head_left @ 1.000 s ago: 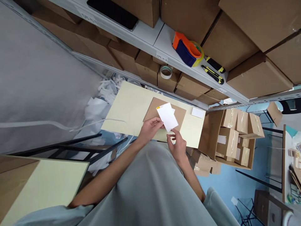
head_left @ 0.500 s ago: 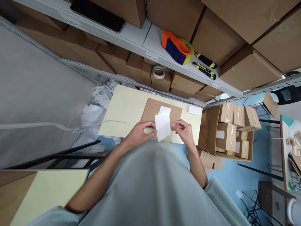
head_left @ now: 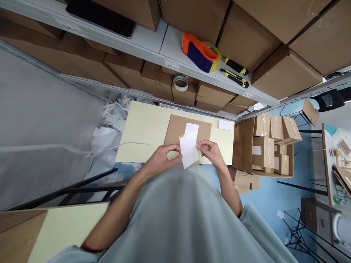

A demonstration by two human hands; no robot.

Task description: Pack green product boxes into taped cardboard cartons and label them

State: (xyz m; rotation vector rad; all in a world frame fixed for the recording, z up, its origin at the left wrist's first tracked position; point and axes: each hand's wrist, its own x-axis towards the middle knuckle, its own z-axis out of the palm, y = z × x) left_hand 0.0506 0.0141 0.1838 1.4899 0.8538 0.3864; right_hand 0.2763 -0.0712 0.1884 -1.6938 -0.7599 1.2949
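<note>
A small white label (head_left: 189, 150) with a yellow-orange mark at its upper left corner hangs in front of me, slightly tilted. My left hand (head_left: 166, 156) grips its left edge between thumb and fingers. On the other side my right hand (head_left: 210, 150) pinches its right edge with closed fingertips. Behind the label a flat brown cardboard piece (head_left: 174, 128) lies on the pale yellow table (head_left: 142, 124). A second white paper (head_left: 192, 128) rests on that cardboard, partly covered by the label I hold.
A stack of white slips (head_left: 225, 125) lies at the table's right. The shelf above holds a tape dispenser (head_left: 201, 53), box cutters (head_left: 234, 77) and a phone (head_left: 100, 16). A tape roll (head_left: 180, 83) sits lower. At the right stands a large carton (head_left: 243, 146) of small boxes.
My right hand has moved left and now takes hold of the label's right edge. The label has dropped slightly, and the whole view has shifted a little.
</note>
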